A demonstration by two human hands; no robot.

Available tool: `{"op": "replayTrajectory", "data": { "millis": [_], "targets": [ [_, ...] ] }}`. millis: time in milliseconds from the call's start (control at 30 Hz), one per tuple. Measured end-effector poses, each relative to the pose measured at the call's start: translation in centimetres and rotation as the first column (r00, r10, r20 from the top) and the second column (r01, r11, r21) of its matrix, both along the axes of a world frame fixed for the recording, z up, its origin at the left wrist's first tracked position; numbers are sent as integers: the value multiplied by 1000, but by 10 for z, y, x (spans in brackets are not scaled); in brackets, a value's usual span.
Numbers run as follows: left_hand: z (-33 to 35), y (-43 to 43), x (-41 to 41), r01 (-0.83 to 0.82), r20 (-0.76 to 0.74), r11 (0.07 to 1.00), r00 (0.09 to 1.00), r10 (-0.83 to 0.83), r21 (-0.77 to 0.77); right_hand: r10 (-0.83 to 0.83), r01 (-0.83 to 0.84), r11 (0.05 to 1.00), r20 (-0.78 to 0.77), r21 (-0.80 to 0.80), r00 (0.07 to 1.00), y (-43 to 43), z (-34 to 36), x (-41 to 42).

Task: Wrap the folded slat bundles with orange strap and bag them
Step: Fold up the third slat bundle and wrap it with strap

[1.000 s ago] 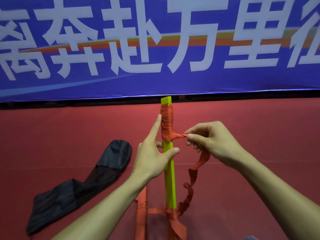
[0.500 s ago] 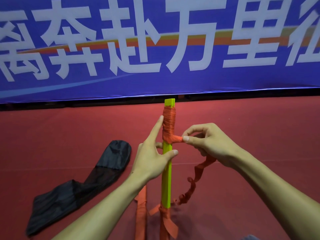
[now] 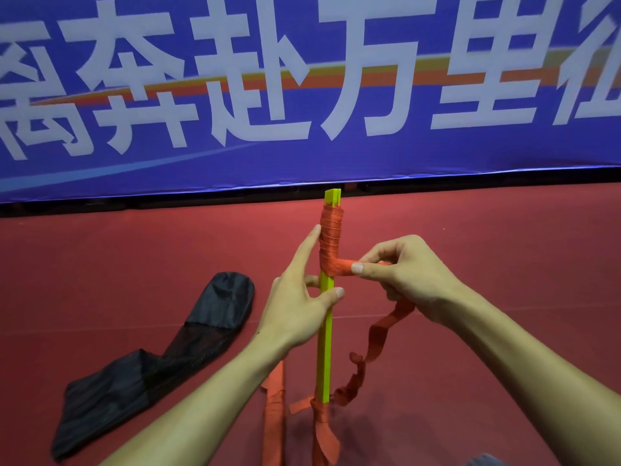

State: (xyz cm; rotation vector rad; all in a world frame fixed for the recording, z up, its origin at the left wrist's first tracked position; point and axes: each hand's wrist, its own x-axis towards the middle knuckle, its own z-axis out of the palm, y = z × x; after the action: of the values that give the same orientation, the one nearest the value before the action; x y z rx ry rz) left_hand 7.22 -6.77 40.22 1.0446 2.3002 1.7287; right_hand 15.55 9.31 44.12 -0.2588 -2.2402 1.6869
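I hold the yellow-green slat bundle (image 3: 325,348) on end over the red floor (image 3: 504,237), its long axis running straight up and down in my view. Its bare top end reaches the lower edge of the blue banner (image 3: 302,163) along the floor's far edge. My left hand (image 3: 295,307) grips the bundle about midway, thumb across the front, forefinger laid straight up against the wound turns. The orange strap (image 3: 337,266) covers the upper part of the bundle and leaves it sideways to the right. There my right hand (image 3: 413,280) pinches it between thumb and fingers. The loose tail drops from that hand in twists to the floor and joins a tied band at the bundle's lower end.

A second bundle (image 3: 274,415), fully wrapped in orange, lies on the floor just left of that lower end. The black mesh bag (image 3: 161,358) lies flat, well off to the left. The floor to the right of my right arm lies open to the far edge.
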Motion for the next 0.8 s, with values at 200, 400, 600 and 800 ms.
{"op": "replayTrajectory", "data": {
  "millis": [200,400,600,800],
  "targets": [
    [4,2,11,118,230,986,963,-143,120,-113,131,973,-100,191,989,0,-5,-5],
    [3,6,15,234,343,938,885,-315,256,-103,118,987,-138,107,985,-7,-5,-5],
    [6,13,22,157,403,901,854,-329,403,-138,157,980,-153,125,979,-15,-3,-3],
    [0,16,17,135,371,884,872,-320,447,-110,131,977,-129,171,986,-14,-3,-1]
  ]
}}
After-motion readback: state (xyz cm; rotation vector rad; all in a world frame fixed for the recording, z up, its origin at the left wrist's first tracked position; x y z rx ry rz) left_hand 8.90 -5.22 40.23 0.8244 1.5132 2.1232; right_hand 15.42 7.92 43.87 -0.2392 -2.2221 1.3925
